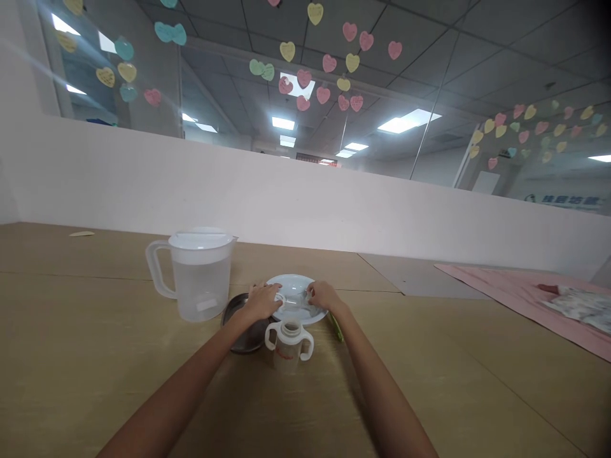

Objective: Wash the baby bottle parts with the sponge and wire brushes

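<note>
Over the left side of a white plate (286, 278), my left hand (261, 301) has its fingers closed around a small white ring-shaped piece (280, 299). My right hand (323, 294) is bent down at the plate's right side, fingers pinched together at a small clear or whitish piece whose kind I cannot make out. Clear plastic shapes lie in the plate between the hands. In front stands a translucent bottle (287, 353) upright, with two white handles and an uncovered neck. A dark metal dish (247, 342) sits partly beneath my left wrist.
A large translucent pitcher (203, 283) with a white lid stands at the left, its handle facing left. A thin green item (337, 327) lies beside my right wrist. A pink cloth (501, 299) with a patterned bundle (580, 306) covers the far right; a white wall (296, 203) borders the table.
</note>
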The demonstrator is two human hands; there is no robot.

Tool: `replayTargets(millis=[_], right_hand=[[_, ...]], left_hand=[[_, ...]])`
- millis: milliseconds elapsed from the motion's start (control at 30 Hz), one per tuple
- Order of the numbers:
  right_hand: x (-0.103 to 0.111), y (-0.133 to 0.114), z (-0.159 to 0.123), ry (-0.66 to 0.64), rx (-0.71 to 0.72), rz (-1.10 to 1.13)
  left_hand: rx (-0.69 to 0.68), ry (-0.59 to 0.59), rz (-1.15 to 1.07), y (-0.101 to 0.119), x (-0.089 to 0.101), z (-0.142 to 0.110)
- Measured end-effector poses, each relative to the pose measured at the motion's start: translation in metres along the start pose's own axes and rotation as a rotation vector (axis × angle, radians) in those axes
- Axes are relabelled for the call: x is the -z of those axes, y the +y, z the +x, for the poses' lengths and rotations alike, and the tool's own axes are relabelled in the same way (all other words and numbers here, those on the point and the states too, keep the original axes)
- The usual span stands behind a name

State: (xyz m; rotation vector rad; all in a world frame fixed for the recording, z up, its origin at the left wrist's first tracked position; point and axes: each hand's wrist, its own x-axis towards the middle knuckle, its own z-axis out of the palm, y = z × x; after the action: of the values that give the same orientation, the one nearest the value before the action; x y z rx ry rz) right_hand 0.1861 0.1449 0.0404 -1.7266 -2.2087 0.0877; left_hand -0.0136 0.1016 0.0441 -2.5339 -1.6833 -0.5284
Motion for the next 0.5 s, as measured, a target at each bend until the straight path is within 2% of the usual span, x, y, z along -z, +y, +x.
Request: replayTargets(millis=[67,133,233,333,367,433,500], right_hand=[[-0.004,-0.001,-0.001,0.000,0.009,0.004],[-0.004,-0.001,-0.001,0.015,0.015,0.019],[0.006,0.003,-0.001,0.078,0.009,0.063],[0.021,0.015,-0.005,0.191,-0.031,0.108],[0.025,0.021,-0.008,0.243,-0.052,0.130],[0.026,0.035,-0.016,0.402,-0.120,0.244],[0.018,0.053,-0.026,0.534,-0.194,0.411]], left_hand=[[-0.002,-0.008,-0.009,-0.001,-0.001,0.000],[-0.008,-0.002,-0.013,0.000,0.007,0.000],[-0.022,0.104,-0.021,0.004,0.043,-0.002],[0.007,0.450,-0.057,0.000,0.100,-0.014],[0.060,0.538,-0.059,-0.004,0.118,-0.020],[0.194,0.684,-0.060,-0.017,0.147,-0.033],[0.344,0.744,-0.087,-0.034,0.164,-0.045]])
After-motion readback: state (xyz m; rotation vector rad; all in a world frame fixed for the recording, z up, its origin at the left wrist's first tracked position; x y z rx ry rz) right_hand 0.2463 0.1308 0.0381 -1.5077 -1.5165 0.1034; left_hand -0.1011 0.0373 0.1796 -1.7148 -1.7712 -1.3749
